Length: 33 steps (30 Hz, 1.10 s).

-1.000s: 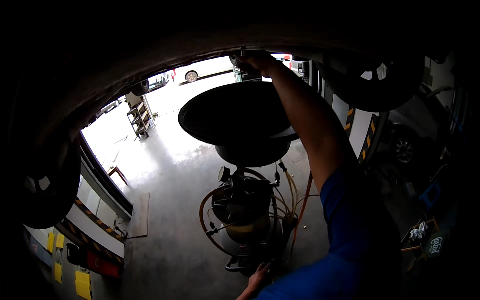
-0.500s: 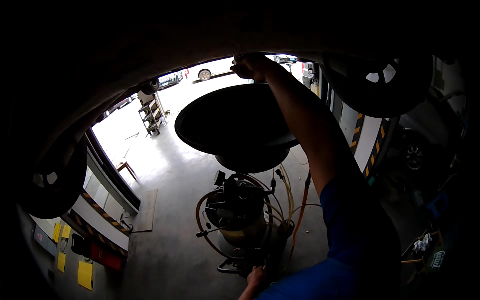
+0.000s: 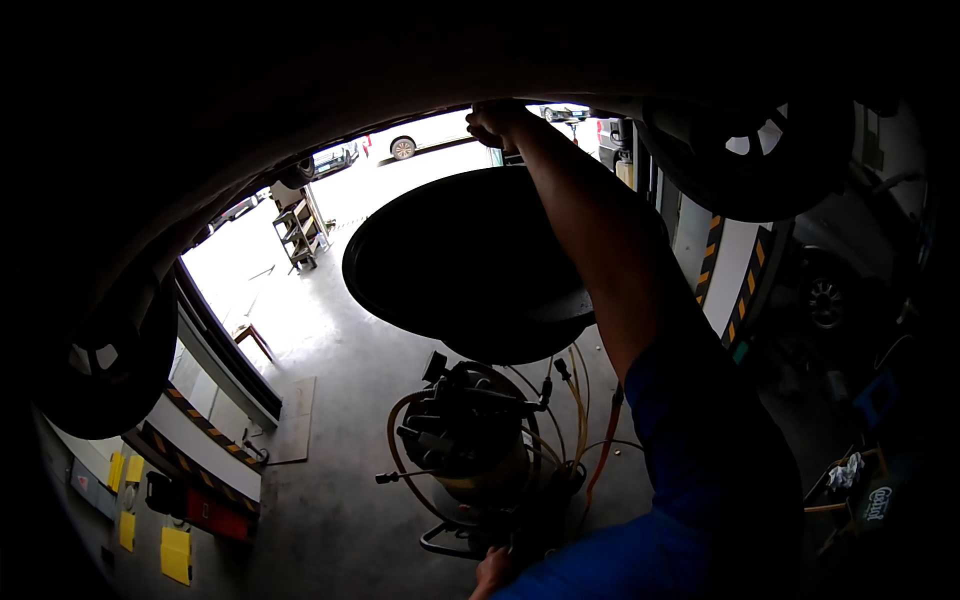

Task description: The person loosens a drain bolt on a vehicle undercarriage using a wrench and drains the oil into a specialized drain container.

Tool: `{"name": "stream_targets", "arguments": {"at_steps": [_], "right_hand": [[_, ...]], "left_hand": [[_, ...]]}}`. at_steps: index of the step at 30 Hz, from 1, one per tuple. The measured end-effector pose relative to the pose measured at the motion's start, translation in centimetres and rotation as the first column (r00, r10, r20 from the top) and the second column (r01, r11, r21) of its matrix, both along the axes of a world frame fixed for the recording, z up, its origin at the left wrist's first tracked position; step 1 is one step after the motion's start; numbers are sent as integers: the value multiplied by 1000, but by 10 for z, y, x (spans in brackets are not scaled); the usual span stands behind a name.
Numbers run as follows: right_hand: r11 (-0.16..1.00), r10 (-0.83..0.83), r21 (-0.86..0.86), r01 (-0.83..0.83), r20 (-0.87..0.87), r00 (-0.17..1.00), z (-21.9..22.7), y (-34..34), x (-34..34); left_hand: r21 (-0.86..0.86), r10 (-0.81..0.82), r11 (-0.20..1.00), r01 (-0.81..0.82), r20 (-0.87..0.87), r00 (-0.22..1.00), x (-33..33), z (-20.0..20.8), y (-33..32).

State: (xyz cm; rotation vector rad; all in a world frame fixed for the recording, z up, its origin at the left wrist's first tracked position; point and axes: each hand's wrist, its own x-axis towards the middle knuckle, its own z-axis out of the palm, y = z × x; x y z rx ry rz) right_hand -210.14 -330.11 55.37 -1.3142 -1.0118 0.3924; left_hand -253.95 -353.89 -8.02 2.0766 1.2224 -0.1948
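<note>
My right arm, in a blue sleeve, stretches up to the dark underside of a raised vehicle (image 3: 330, 110). There my right hand (image 3: 493, 123) is closed, its fingers curled; what they hold, if anything, is too dark to make out. Below it stands a wide black oil drain pan (image 3: 450, 250), partly behind my forearm. The pan sits above a wheeled oil drainer (image 3: 480, 450) with a round tank, hoses and fittings. Low in the picture, my left hand (image 3: 492, 570) is closed on the drainer's black handle (image 3: 445, 545), its fingers partly hidden.
Dark wheels (image 3: 105, 360) of the raised vehicle hang at both sides. Striped lift posts (image 3: 748, 290) stand left and right. A shelf trolley (image 3: 298, 235) is by the bright doorway, with parked cars outside. A red-orange hose (image 3: 603, 455) trails beside the drainer.
The drainer's base and my left hand have shifted a little left and nearer to me. The pan appears slightly lower and larger. My right hand stays up at the vehicle.
</note>
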Motion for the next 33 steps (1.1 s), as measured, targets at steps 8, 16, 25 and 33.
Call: {"name": "stream_targets", "arguments": {"at_steps": [8,16,25,33], "right_hand": [[999,-2,-46,4,59,998,6,21,34],[999,0,-45,-1,-21,1000,5,36,50],[993,50,-103,-52,-23,998,-1,32,40],[995,-55,-76,61,87,995,-1,30,29]], "left_hand": [[-54,-71,996,66,-105,992,-16,-16,15],[-35,-18,999,14,-101,995,-12,20,9],[-21,35,999,-35,-6,999,-20,4,10],[-7,11,1000,-11,13,1000,-20,10,11]]}}
